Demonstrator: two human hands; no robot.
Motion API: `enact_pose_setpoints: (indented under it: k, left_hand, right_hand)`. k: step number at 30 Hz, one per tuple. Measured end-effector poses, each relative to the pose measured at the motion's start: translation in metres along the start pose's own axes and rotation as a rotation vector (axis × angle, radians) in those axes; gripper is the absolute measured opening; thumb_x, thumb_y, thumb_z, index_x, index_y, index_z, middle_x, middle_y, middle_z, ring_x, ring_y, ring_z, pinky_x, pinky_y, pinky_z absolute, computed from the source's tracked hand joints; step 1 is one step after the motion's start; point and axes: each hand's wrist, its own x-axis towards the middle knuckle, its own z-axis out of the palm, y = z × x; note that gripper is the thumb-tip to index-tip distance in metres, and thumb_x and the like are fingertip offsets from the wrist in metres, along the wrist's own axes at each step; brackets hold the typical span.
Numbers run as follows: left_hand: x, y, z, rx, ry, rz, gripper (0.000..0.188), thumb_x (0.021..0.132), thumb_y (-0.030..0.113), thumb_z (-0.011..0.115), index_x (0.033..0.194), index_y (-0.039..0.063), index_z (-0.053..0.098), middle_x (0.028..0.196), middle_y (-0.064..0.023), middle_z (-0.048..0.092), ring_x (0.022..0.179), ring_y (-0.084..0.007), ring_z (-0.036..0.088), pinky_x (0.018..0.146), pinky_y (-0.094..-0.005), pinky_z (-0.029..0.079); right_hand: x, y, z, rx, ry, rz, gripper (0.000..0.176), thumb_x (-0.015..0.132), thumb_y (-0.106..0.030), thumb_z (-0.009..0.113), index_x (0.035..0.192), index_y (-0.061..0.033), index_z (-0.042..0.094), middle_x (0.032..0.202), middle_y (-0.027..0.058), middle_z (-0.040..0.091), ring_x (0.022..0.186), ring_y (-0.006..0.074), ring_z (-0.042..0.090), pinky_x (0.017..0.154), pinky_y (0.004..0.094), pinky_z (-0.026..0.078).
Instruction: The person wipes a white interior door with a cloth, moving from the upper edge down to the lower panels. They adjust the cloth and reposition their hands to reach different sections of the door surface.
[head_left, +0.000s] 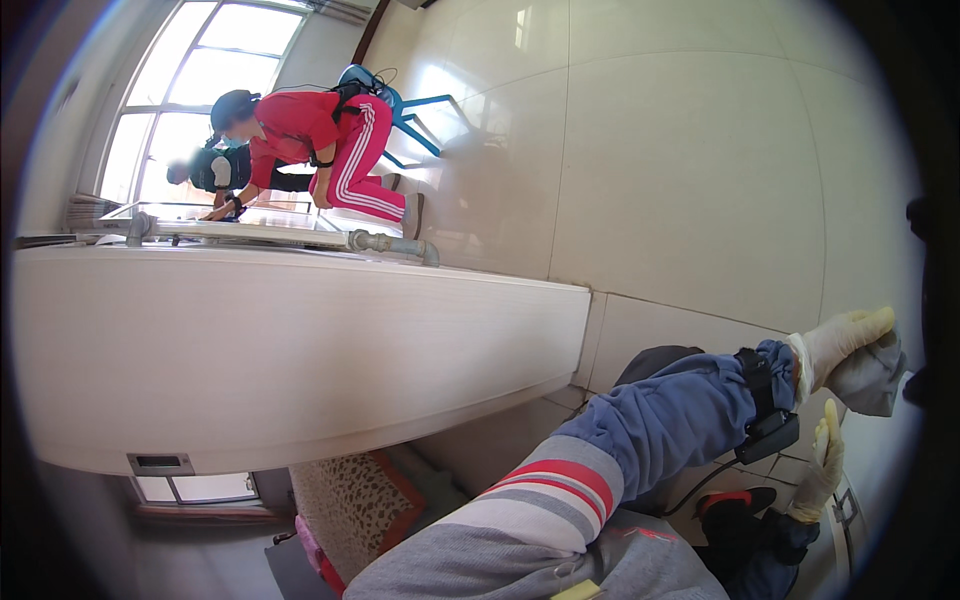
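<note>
My left hand (844, 341), in a pale rubber glove, holds a grey cloth (870, 379) at the far right. The cloth lies against a white panel (874, 442), partly cut off by the dark rim of the view. Below it is my right hand (819, 469), also gloved, with fingers extended and nothing visible in it. It is beside the panel's edge, near a metal fitting (846, 506); whether it touches the panel I cannot tell. A black strapped device (769, 435) sits on my left forearm, over a blue sleeve cover (660, 420).
A long white panel (300, 352) with a recessed metal pull (160, 464) spans the left. Beyond it, a person in red (300, 124) and another in dark clothing (217, 166) lean forward by a window. A blue stool (416, 124) stands on the tiled floor (675, 165). Leopard-print fabric (352, 502) lies below.
</note>
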Motion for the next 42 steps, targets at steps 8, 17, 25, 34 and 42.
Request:
enact_pose_setpoints:
  k: [8, 17, 25, 34, 42]
  left_hand:
    - [-0.011, 0.013, 0.014, 0.096, -0.113, 0.054, 0.028, 0.087, 0.024, 0.069, 0.107, 0.006, 0.061, 0.098, -0.001, 0.062, 0.091, -0.0098, 0.057, 0.084, -0.0261, 0.048]
    - [-0.015, 0.013, 0.016, 0.116, -0.024, 0.023, 0.038, 0.085, 0.019, 0.073, 0.117, 0.0, 0.061, 0.105, -0.0061, 0.065, 0.096, -0.0147, 0.062, 0.088, -0.0285, 0.05]
    - [-0.007, 0.001, 0.008, 0.148, 0.092, 0.029, 0.032, 0.092, 0.02, 0.07, 0.115, 0.0, 0.061, 0.101, -0.0056, 0.065, 0.091, -0.0143, 0.062, 0.083, -0.0283, 0.052]
    - [-0.001, -0.007, 0.005, 0.198, 0.115, 0.058, 0.036, 0.095, 0.024, 0.067, 0.117, -0.003, 0.058, 0.099, -0.0049, 0.064, 0.089, -0.0123, 0.06, 0.08, -0.0268, 0.051]
    - [-0.003, -0.007, 0.005, 0.191, 0.096, 0.03, 0.037, 0.096, 0.027, 0.065, 0.118, -0.001, 0.059, 0.097, -0.0034, 0.063, 0.086, -0.0108, 0.059, 0.076, -0.0264, 0.051]
  right_hand:
    - [-0.004, -0.008, 0.0, -0.046, -0.02, -0.007, 0.032, 0.102, -0.003, 0.049, 0.132, 0.0002, 0.058, 0.131, 0.009, 0.059, 0.11, 0.0123, 0.058, 0.097, 0.0248, 0.044]
    - [-0.01, -0.028, 0.005, -0.169, -0.003, -0.076, 0.032, 0.102, -0.008, 0.05, 0.133, -0.0015, 0.058, 0.13, 0.0071, 0.061, 0.107, 0.0112, 0.056, 0.096, 0.025, 0.044]
    - [-0.012, -0.035, 0.007, -0.088, 0.005, -0.072, 0.032, 0.101, -0.006, 0.051, 0.132, 0.0024, 0.057, 0.132, 0.0111, 0.061, 0.113, 0.0152, 0.058, 0.099, 0.0269, 0.043]
    - [-0.015, -0.033, 0.005, -0.08, 0.01, -0.051, 0.032, 0.1, -0.005, 0.052, 0.131, 0.0008, 0.059, 0.132, 0.0106, 0.061, 0.113, 0.0146, 0.058, 0.099, 0.027, 0.044]
    - [-0.017, -0.032, 0.007, -0.11, -0.015, -0.111, 0.032, 0.098, 0.0, 0.051, 0.13, 0.0011, 0.059, 0.133, 0.012, 0.061, 0.118, 0.017, 0.058, 0.103, 0.0281, 0.043]
